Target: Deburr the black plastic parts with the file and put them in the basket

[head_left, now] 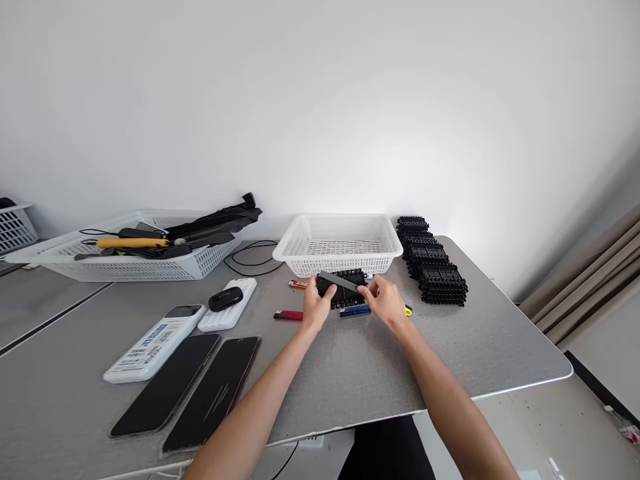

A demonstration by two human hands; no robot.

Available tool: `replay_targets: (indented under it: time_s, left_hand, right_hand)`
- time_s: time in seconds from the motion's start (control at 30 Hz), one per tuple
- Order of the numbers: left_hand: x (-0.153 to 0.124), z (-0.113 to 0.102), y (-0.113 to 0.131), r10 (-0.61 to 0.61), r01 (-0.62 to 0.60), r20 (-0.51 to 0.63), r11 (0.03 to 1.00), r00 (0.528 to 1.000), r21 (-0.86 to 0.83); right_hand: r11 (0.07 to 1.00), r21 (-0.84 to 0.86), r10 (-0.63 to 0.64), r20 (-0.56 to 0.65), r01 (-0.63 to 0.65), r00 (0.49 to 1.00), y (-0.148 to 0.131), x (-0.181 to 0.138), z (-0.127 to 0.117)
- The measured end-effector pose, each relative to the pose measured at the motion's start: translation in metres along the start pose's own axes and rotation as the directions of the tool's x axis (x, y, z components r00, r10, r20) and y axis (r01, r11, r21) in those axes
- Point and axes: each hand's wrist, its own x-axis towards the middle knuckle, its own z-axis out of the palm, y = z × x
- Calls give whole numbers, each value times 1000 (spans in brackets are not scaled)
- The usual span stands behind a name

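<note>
My left hand (317, 303) is closed on the left end of a black plastic plate (345, 297) with toothed edges, held just above the table. A flat grey strip (343, 282) lies slanted across the plate's face, and my left thumb is by its upper part. My right hand (384, 300) pinches the strip's lower right end, close to the plate's right side. Below the plate is a blue lighter (355, 311); a red lighter (289, 315) lies left of it. An orange lighter (298, 285) is partly covered by my left hand. A yellow-ended item (409, 311) shows beside my right hand.
A white basket (340, 267) stands behind my hands. Stacks of similar black plates (443, 283) are at the right. Two phones (213, 393), two white power banks (155, 343) and a black case (225, 299) lie left. Another basket (195, 267) holds tools and black items.
</note>
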Motion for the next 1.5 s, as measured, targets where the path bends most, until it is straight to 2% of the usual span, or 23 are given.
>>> replay_targets:
  time_s: [0.1, 0.27, 0.5, 0.7, 0.9, 1.13, 1.33, 1.5]
  left_hand:
    - [0, 0, 2, -1, 1, -2, 1000, 1000, 5]
    - [2, -4, 2, -38, 39, -33, 998, 999, 49]
    - [2, -3, 0, -54, 54, 6, 998, 999, 20]
    - [4, -6, 0, -77, 81, -61, 995, 995, 57]
    - [4, -5, -1, -70, 70, -6, 997, 998, 21]
    - [6, -7, -6, -35, 40, -66, 995, 997, 88]
    - [6, -8, -8, -22, 24, -29, 996, 999, 91]
    - [8, -9, -8, -78, 83, -59, 993, 995, 88]
  right_hand:
    - [1000, -7, 25, 3, -25, 1000, 1, 1, 0]
    - [998, 12, 67, -83, -66, 994, 12, 6, -10]
    - [1000, 1, -2, -7, 2, 1000, 8, 3, -1]
    - [996, 30, 91, -103, -89, 990, 19, 7, -9]
    - [999, 29, 28, -25, -28, 999, 14, 6, 0]
    - [993, 65, 103, -127, -96, 986, 24, 10, -8]
    - [997, 61, 50, -32, -48, 998, 16, 7, 0]
    - [993, 73, 99, -118, -91, 988, 23, 10, -8]
